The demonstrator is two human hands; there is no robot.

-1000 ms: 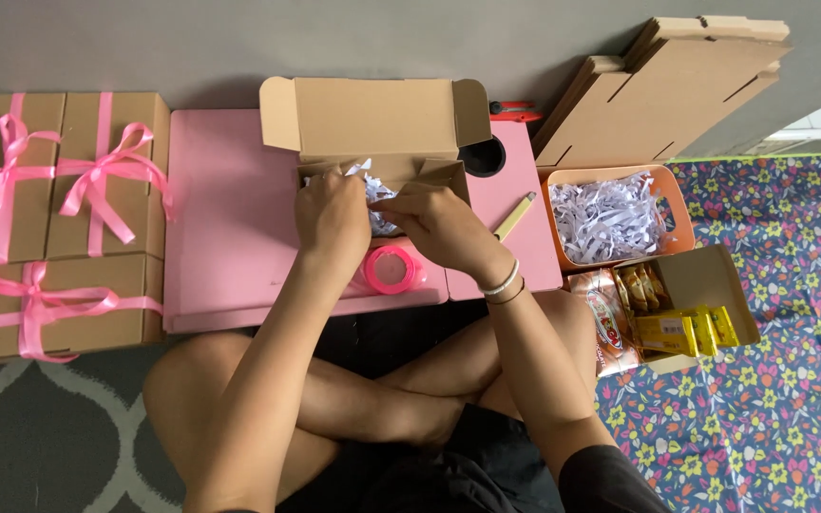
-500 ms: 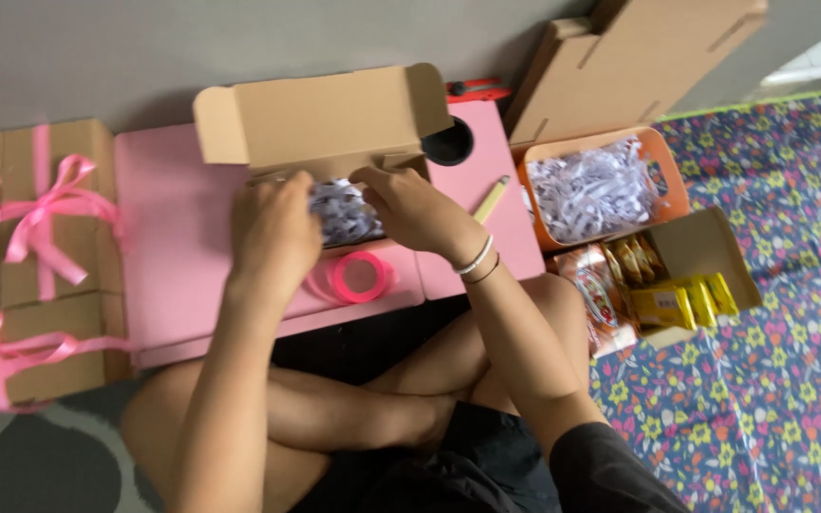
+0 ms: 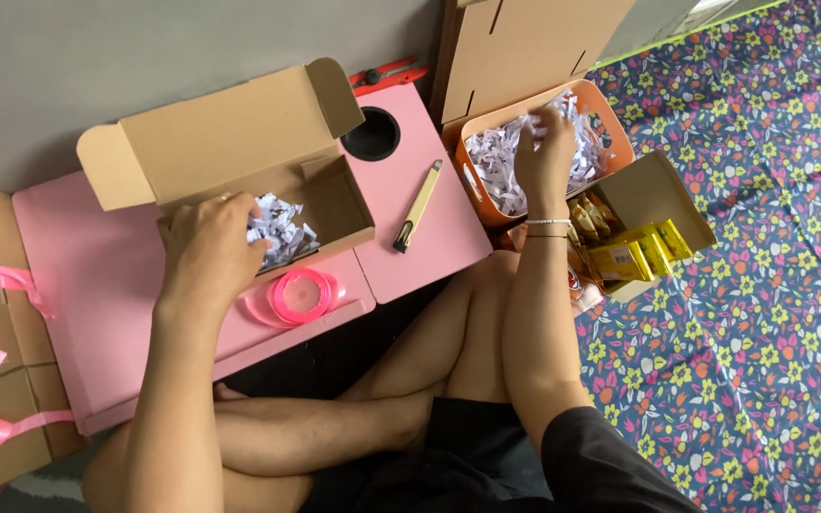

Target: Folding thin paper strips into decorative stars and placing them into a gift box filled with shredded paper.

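Right hand [image 3: 544, 152] has left the open cardboard box [image 3: 320, 204] and now digs, fingers curled, in the orange basket [image 3: 620, 142] of shredded paper [image 3: 496, 157], off to the right. Left hand [image 3: 209, 252] presses paper inside the box.

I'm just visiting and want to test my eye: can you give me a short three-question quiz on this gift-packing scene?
1. True or false: the left hand rests at the open cardboard box holding shredded paper.
2. Where is the right hand? A) in the orange basket of shredded paper B) on the ribbon roll C) on the box cutter
3. What colour is the ribbon roll on the lap desk?

Key: 1 true; 2 A; 3 pink.
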